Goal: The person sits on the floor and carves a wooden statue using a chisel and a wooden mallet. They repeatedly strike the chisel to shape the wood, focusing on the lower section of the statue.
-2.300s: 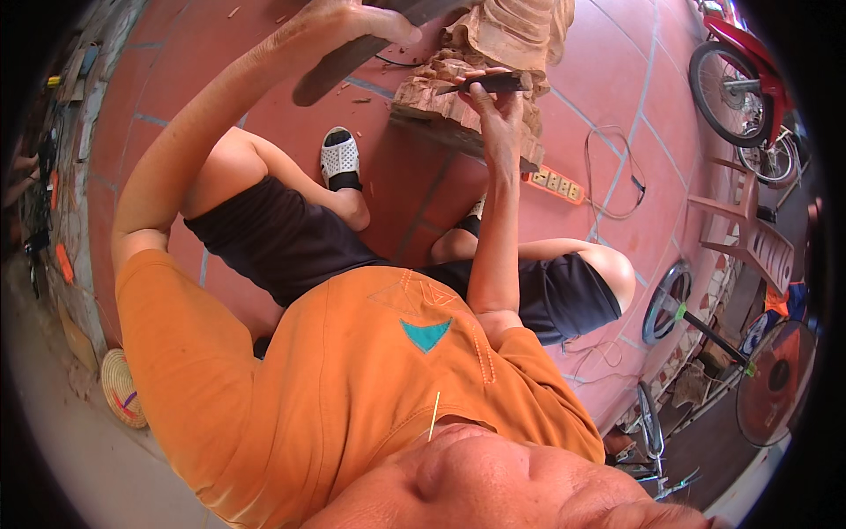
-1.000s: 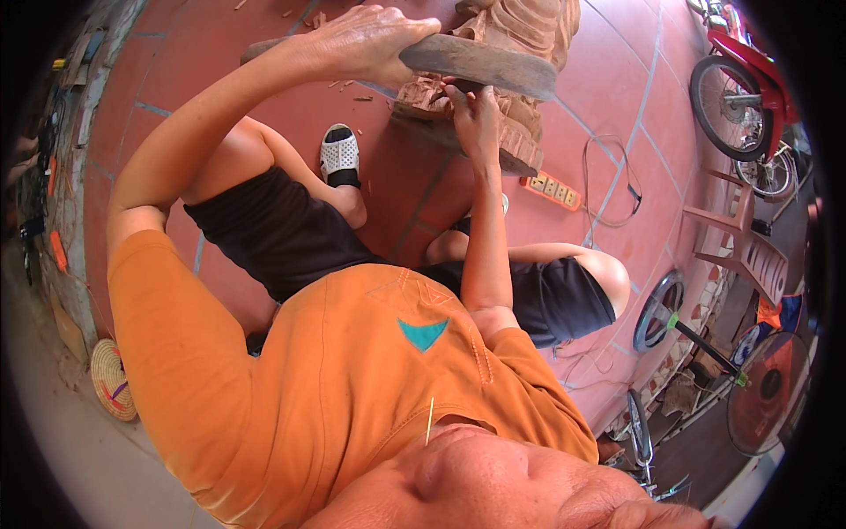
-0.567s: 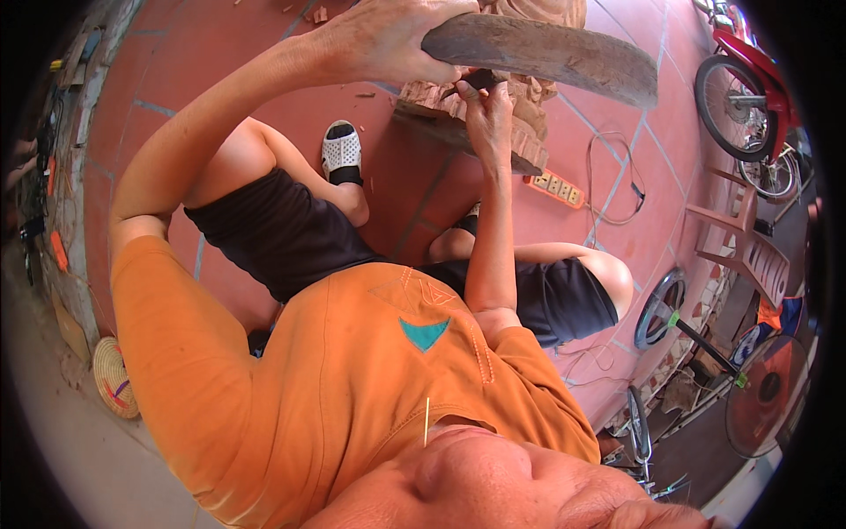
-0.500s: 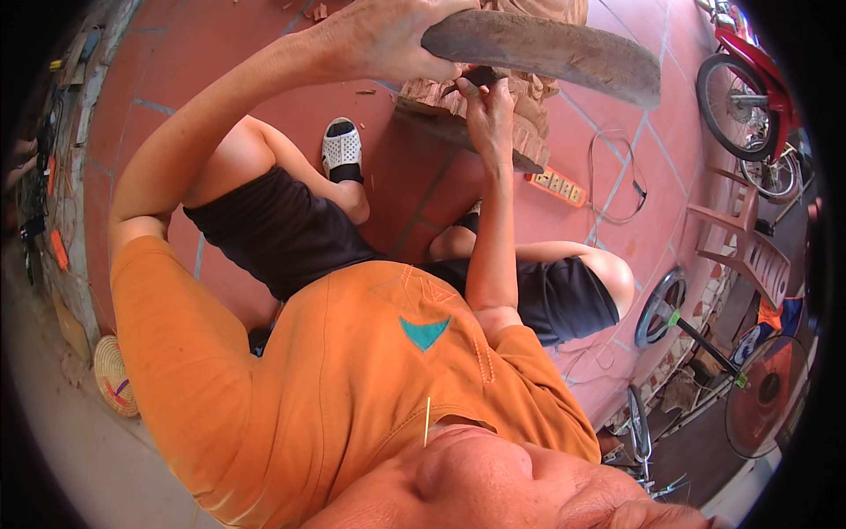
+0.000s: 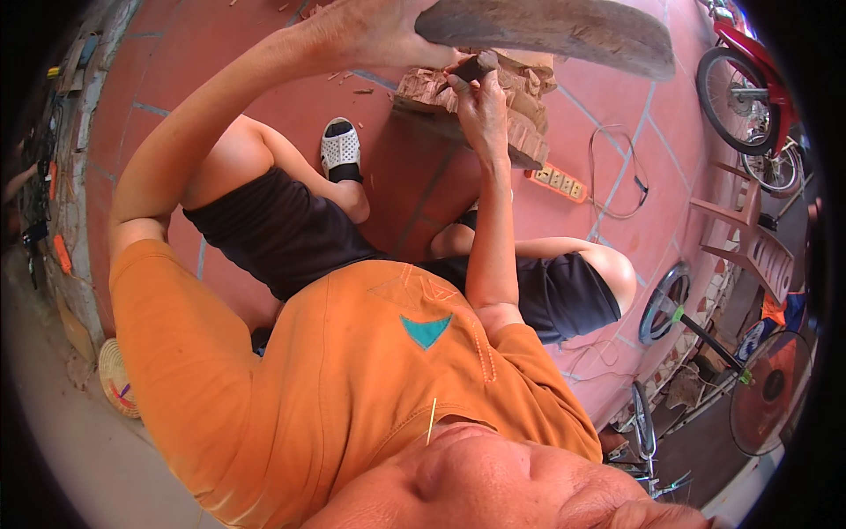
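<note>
My left hand [image 5: 370,31] is raised at the top of the view, gripping one end of a long, dark wooden mallet [image 5: 546,31] that stretches to the right. Just below it, my right hand [image 5: 480,101] holds a short dark chisel [image 5: 476,66] with its tip against a pale wooden carving [image 5: 520,132]. The carving stands on the red tiled floor in front of my bent legs. The mallet hangs above the chisel's end without touching it.
A white sandal [image 5: 339,150] is on my foot left of the carving. A yellow power strip [image 5: 557,182] and its cable [image 5: 617,176] lie to the right. Further right are a red motorbike [image 5: 749,88], a wooden chair [image 5: 749,238] and a floor fan [image 5: 771,388].
My left hand has swung the mallet from beside the carving up and to the right, above the chisel. My right hand has stayed on the chisel at the carving.
</note>
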The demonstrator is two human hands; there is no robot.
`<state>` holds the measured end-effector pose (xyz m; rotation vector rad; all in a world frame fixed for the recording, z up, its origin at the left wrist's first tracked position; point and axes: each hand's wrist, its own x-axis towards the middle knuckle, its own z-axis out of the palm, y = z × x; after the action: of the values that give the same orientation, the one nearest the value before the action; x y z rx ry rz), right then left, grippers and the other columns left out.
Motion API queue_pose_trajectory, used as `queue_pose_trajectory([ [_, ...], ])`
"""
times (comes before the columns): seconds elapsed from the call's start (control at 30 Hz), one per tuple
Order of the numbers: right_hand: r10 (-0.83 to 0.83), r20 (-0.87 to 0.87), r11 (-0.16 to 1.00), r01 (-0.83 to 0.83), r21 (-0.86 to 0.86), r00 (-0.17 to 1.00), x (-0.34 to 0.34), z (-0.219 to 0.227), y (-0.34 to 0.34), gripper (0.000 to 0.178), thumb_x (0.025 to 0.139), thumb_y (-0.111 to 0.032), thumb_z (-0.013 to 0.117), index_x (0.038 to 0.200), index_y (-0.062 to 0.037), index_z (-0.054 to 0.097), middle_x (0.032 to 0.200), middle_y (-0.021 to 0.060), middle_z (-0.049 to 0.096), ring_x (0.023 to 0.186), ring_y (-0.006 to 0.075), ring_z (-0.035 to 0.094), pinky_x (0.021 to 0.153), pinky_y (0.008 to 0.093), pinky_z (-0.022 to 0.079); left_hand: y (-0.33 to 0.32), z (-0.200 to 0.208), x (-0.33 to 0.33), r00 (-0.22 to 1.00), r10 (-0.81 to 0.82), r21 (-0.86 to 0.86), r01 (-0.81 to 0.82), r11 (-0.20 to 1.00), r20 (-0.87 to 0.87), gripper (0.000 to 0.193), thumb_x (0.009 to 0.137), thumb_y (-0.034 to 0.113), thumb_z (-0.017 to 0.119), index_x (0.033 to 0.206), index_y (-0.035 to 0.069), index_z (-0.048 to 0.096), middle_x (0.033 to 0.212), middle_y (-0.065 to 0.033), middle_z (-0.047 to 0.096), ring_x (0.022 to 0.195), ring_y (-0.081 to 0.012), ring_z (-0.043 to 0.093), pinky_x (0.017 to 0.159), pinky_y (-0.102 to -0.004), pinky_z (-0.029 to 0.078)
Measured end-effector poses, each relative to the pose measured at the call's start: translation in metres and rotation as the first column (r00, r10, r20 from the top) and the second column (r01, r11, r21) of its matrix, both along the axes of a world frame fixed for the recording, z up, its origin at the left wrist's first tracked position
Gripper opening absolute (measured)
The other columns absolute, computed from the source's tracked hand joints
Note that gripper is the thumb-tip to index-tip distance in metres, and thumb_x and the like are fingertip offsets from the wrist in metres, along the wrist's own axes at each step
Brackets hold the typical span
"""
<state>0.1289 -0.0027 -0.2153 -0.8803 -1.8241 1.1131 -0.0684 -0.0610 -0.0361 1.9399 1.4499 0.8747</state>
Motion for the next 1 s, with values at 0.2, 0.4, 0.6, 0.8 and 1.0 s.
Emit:
queue_pose_trajectory([
  [0.2, 0.054, 0.224, 0.998, -0.045, -0.045, 0.973, 0.008, -0.016, 0.006, 0.021, 0.099, -0.007, 0.065, 0.115, 0.0021, 0.056, 0.103, 0.0103, 0.072, 0.095, 0.0177, 0.068, 0.084, 0.0326, 0.053, 0.01, -0.028, -0.019, 0.81, -0.119, -0.146, 0.042, 0.988, -0.575, 0.045, 0.078, 0.031, 0.076, 0.104, 0.0, 0.057, 0.079, -0.0272, 0.067, 0.077, -0.0455, 0.068, 0.068, -0.0536, 0.053],
  [0.4, -0.018, -0.097, 0.999, 0.014, -0.05, 0.995, -0.002, 0.006, -0.005, 0.015, 0.094, -0.01, 0.07, 0.1, 0.0014, 0.063, 0.081, 0.0187, 0.07, 0.076, 0.0282, 0.069, 0.069, 0.0382, 0.052, 0.0, -0.014, -0.008, 0.982, -0.068, 0.044, 0.077, 0.996, -0.174, 0.043, 0.076, 0.025, 0.075, 0.106, 0.001, 0.057, 0.077, -0.0251, 0.067, 0.076, -0.0426, 0.068, 0.068, -0.0514, 0.053],
  [0.6, -0.033, 0.145, 0.991, 0.014, 0.134, 0.989, 0.004, -0.025, 0.002, 0.016, 0.095, -0.011, 0.069, 0.099, 0.0032, 0.062, 0.081, 0.0211, 0.069, 0.076, 0.0311, 0.069, 0.071, 0.0396, 0.052, 0.005, -0.064, -0.022, 0.835, -0.028, -0.039, 0.008, 0.999, -0.55, 0.04, 0.076, 0.014, 0.074, 0.111, 0.001, 0.059, 0.076, -0.0208, 0.069, 0.074, -0.0338, 0.071, 0.066, -0.0458, 0.055],
  [0.8, -0.046, -0.329, 0.926, -0.083, -0.367, 0.943, 0.005, -0.034, 0.005, 0.021, 0.102, -0.009, 0.06, 0.12, -0.0042, 0.052, 0.112, 0.0079, 0.067, 0.102, 0.0195, 0.068, 0.083, 0.0318, 0.055, 0.008, -0.025, -0.025, 0.894, 0.019, -0.033, -0.037, 0.999, -0.447, 0.048, 0.076, 0.031, 0.076, 0.106, 0.0, 0.057, 0.079, -0.0272, 0.066, 0.079, -0.046, 0.067, 0.07, -0.0539, 0.052],
  [1.0, -0.014, -0.355, 0.953, -0.095, -0.288, 0.935, 0.008, -0.023, 0.014, 0.02, 0.1, -0.003, 0.061, 0.118, -0.0057, 0.055, 0.11, 0.0088, 0.067, 0.104, 0.0201, 0.069, 0.086, 0.0323, 0.058, 0.007, -0.012, -0.021, 0.915, 0.022, -0.032, -0.038, 0.999, -0.403, 0.048, 0.075, 0.03, 0.075, 0.109, 0.0, 0.058, 0.082, -0.0269, 0.067, 0.082, -0.0448, 0.068, 0.073, -0.0533, 0.053],
])
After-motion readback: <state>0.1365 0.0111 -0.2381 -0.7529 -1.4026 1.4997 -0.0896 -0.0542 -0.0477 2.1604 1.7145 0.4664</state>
